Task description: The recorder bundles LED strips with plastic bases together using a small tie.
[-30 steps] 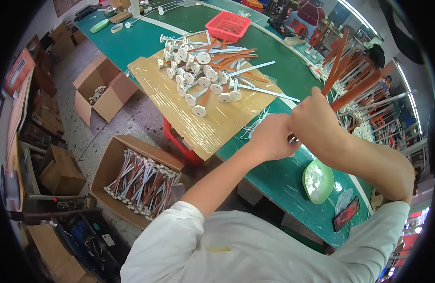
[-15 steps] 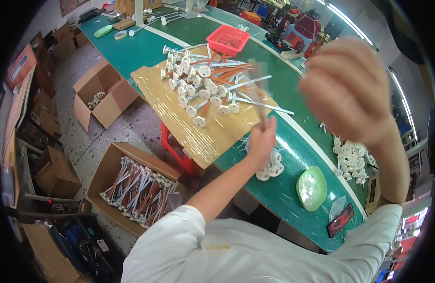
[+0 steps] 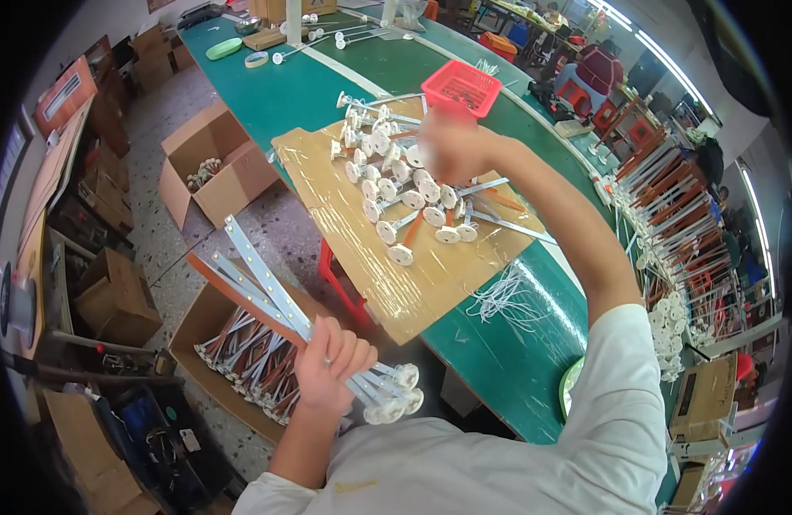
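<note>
My left hand [image 3: 332,365] is wrapped round a bundle of LED strips [image 3: 272,287], flat light-grey and orange-brown bars with small yellow dots. Their round white end caps [image 3: 394,396] stick out below the fist, in front of my shirt. The bundle is tilted, its bare ends pointing up and left above an open carton. My right hand [image 3: 456,148] reaches over a pile of similar capped strips [image 3: 399,206] lying on a sheet of brown cardboard [image 3: 353,266]. Motion blurs its fingers, so what they touch is hidden.
The carton [image 3: 209,365] at lower left holds many capped strips. Another open carton [image 3: 229,184] stands on the floor behind it. A red basket [image 3: 461,88], a tangle of white wires [image 3: 509,300] and a green dish [image 3: 569,386] are on the green table [image 3: 465,352].
My left hand has carried the bundle from the table to the left, over the carton's edge. My right hand has swung from the right to the pile. The view has shifted.
</note>
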Motion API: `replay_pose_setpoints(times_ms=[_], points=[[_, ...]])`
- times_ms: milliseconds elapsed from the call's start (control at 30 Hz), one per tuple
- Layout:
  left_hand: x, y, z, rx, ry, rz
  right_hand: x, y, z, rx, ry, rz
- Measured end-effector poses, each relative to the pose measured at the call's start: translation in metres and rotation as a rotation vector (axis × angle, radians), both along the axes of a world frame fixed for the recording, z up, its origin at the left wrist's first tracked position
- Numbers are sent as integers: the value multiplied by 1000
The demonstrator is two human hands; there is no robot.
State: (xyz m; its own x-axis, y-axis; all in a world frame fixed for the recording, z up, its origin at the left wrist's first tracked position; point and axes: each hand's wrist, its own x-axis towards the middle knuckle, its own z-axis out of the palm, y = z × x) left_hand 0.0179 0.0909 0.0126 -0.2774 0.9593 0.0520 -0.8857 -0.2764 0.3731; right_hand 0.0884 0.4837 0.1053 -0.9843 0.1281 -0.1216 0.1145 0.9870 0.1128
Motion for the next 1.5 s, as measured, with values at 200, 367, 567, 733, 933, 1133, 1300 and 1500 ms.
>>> replay_pose_setpoints(times_ms=[200,367,567,733,933,1133,1300,1500], points=[[-4,-2,-28,-92,-53,19,-12,-5,-7,96,-74,45],[-4,-8,-38,-172,32,51,7,0,-12,-51,-56,-79],[0,-7,-33,-138,-24,61,35,-15,14,199,245,60],[11,-8,-38,-136,-13,43,49,-35,27,-46,186,38],[20,-7,-43,-178,-5,-15,60,-47,38,-176,304,-72],[25,-5,-45,-188,23,-12,73,-38,12,-233,337,-185],[26,-8,-38,-238,67,-39,83,-26,-21,-126,54,-304],[27,-16,-19,-163,134,-19,93,-25,-18,-34,75,-273]])
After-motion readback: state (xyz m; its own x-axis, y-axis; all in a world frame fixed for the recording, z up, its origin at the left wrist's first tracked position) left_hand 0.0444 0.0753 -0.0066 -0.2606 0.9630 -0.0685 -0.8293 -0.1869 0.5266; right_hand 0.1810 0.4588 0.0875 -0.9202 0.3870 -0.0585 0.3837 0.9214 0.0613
